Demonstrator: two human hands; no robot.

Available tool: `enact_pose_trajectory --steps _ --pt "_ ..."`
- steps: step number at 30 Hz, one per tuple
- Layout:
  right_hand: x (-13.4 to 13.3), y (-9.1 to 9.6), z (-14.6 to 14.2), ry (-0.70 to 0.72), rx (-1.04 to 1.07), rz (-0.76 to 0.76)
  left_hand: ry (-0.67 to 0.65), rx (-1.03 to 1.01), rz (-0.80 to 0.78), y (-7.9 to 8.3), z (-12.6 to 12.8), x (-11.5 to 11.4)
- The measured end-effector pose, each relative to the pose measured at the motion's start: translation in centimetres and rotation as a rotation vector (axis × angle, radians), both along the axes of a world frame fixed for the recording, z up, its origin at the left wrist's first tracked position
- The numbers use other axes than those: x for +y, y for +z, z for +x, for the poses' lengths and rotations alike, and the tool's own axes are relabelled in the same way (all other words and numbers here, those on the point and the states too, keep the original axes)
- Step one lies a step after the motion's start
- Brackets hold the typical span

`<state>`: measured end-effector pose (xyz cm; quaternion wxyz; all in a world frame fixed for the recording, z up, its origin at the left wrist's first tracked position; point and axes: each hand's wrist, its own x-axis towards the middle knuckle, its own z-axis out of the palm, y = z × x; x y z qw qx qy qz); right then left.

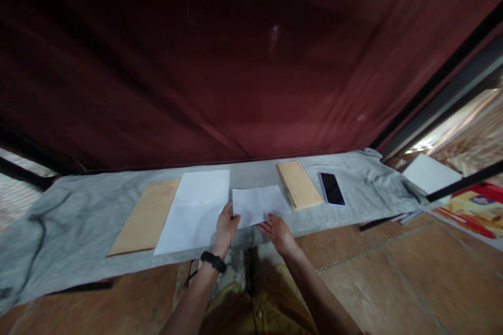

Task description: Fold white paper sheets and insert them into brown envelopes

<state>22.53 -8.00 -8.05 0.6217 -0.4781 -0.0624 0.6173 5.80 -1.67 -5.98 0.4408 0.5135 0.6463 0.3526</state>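
A white sheet of paper (259,203), smaller than the one beside it and apparently folded, is held between my two hands above the grey cloth. My left hand (227,226), with a black band on its wrist, pinches the sheet's near left corner. At the near edge, toward the right, my right hand (276,229) grips it with the thumb on top and fingers beneath. Just left lies a larger white sheet (196,209) with a crease across it. A brown envelope (145,214) is partly under that sheet's left side. Right of my hands rests a stack of smaller brown envelopes (301,186).
A smartphone (332,189) lies face up right of the envelopes. Grey cloth (369,183) covers the narrow bench, wrinkled at its right end. A dark red fabric panel (251,73) rises behind it. A white board (430,174) and a red printed package (477,209) are at the far right.
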Motion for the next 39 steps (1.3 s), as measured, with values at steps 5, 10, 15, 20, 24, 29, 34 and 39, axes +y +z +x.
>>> enact_pose_trajectory --steps 5,10,15,20,24,29,34,39 --pt "-1.8 0.5 1.9 0.187 -0.035 -0.008 -0.056 0.324 0.030 0.1 -0.5 -0.5" --pt "-3.2 1.5 3.3 0.481 -0.298 0.034 -0.032 0.373 0.035 -0.1 -0.3 -0.6" --pt "-1.8 1.4 3.4 0.308 -0.966 0.297 -0.028 0.396 0.061 0.0 0.0 0.1" --pt "-0.3 0.4 3.0 0.421 -1.552 0.578 -0.039 0.454 0.054 0.4 0.1 0.4" --pt "-0.1 -1.0 3.1 0.509 -1.740 0.655 -0.063 0.500 0.032 1.1 -0.1 -0.4" --pt "-0.1 -1.3 3.3 0.520 -1.661 0.667 -0.107 0.702 0.323 1.9 0.4 -2.2" --pt "-0.2 -1.0 3.4 0.559 -1.566 0.623 -0.457 0.602 0.609 0.6 3.1 -2.8" --pt "-0.7 -1.2 3.5 0.533 -1.513 0.665 -0.626 0.651 0.606 -0.9 4.7 -1.9"
